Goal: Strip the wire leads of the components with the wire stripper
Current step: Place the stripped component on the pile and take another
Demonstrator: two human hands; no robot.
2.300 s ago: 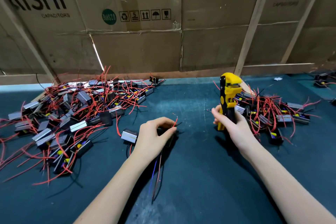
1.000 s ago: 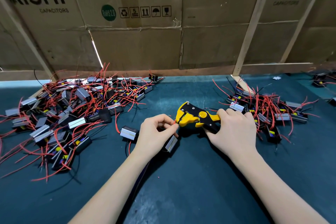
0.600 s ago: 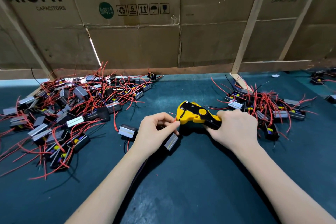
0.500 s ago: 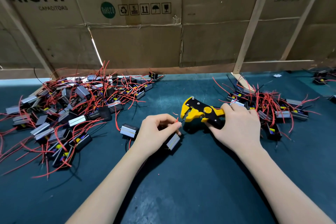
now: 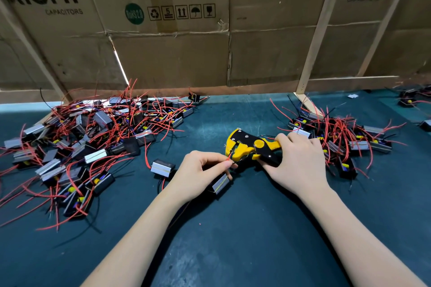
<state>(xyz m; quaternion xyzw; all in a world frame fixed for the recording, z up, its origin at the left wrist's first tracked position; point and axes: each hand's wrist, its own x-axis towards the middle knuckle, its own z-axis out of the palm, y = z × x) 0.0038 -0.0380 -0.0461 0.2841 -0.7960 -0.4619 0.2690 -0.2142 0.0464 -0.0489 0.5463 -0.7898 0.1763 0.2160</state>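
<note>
Two hands are working near the middle of the table (image 5: 233, 251). The left hand (image 5: 198, 175) is pinching a red wire (image 5: 229, 157) and poking its tip into the mouth of the wire stripper (image 5: 250, 148). A small component (image 5: 220, 184) is sitting under that hand. The right hand (image 5: 298, 161) is gripping the stripper's handles. If the wire is slipping sideways, the tool may be cutting it short. Piles of components (image 5: 77, 147) are crowding the left and right edges; the near edge is giving room.
</note>
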